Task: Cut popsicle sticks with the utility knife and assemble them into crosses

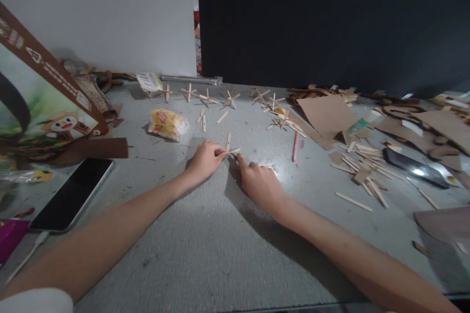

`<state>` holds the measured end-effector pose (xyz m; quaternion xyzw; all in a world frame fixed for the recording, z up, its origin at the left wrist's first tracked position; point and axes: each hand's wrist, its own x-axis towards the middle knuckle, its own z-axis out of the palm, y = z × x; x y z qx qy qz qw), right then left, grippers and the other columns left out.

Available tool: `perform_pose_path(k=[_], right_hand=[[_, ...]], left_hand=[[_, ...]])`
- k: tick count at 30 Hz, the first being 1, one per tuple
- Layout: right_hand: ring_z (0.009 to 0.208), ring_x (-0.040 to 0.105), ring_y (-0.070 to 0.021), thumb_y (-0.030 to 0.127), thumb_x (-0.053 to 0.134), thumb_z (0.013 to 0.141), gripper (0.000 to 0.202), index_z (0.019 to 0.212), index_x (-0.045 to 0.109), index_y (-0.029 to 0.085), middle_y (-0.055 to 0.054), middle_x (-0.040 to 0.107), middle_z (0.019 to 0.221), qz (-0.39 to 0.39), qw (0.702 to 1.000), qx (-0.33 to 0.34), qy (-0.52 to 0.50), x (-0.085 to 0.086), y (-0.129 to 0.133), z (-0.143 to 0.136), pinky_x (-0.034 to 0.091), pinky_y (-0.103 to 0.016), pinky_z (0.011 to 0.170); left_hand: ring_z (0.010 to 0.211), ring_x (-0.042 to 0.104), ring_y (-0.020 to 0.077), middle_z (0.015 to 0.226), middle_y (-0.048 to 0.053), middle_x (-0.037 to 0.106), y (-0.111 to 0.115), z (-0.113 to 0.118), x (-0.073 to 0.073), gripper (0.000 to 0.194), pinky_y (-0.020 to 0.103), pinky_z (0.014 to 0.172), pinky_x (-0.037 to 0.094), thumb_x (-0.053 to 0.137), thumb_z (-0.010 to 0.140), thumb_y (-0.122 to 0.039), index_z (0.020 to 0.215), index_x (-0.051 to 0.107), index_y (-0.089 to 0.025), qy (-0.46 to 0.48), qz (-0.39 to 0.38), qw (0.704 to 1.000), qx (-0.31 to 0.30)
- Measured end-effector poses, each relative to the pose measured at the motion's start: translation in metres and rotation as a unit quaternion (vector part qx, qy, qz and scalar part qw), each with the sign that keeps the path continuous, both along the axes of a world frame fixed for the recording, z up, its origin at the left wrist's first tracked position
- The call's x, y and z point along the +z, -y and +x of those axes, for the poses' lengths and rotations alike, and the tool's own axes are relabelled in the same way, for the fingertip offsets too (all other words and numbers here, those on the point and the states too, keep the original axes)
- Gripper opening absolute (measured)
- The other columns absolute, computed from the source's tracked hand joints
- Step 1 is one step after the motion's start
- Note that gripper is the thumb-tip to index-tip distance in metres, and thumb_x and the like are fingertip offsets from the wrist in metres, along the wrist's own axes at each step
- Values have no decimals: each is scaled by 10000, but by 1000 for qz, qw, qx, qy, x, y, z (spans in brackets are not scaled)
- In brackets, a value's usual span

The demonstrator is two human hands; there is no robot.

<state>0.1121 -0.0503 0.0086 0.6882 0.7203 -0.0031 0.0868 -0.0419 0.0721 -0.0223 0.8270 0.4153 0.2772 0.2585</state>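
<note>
My left hand (207, 159) is closed, its thumb and fingertips pinching a small wooden craft stick (234, 151) near the middle of the table. Another craft stick (228, 141) points away from me and meets it by the fingertips. My right hand (260, 181) is on the other side, its index finger reaching to the sticks and the other fingers curled under; its thumb and anything in its grasp are hidden. Beyond the hands lie loose craft sticks (222, 117) and a row of crossed-stick pieces, one a star shape (189, 92).
A yellow plastic packet (167, 124) lies left of the sticks, with a phone (73, 194) nearer me. To the right are a red-and-white pen-like stick (295, 146), a pile of craft sticks (370, 176), cardboard pieces (325, 117) and a dark glossy object (414, 168). A printed bag (47, 83) stands left.
</note>
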Motion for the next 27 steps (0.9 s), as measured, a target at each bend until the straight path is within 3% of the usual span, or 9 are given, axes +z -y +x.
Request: perform_pose_path(k=[19, 27], right_hand=[[948, 776, -309, 98, 358, 995, 554, 1541, 454, 82, -207, 766, 1015, -31, 999, 12, -21, 16, -6, 0, 538, -334, 742], [958, 782, -286, 116, 387, 1017, 586, 1602, 356, 104, -202, 759, 1066, -14, 1000, 0, -8, 8, -1, -1, 557, -318, 761]], left_hand=[[822, 698, 228, 801, 63, 799, 4, 6, 7, 100, 357, 828, 528, 799, 868, -177, 782, 823, -222, 4, -34, 999, 31], [791, 685, 216, 808, 62, 804, 3, 3, 6, 118, 349, 837, 507, 760, 903, -196, 810, 831, -215, -10, -8, 1000, 19]])
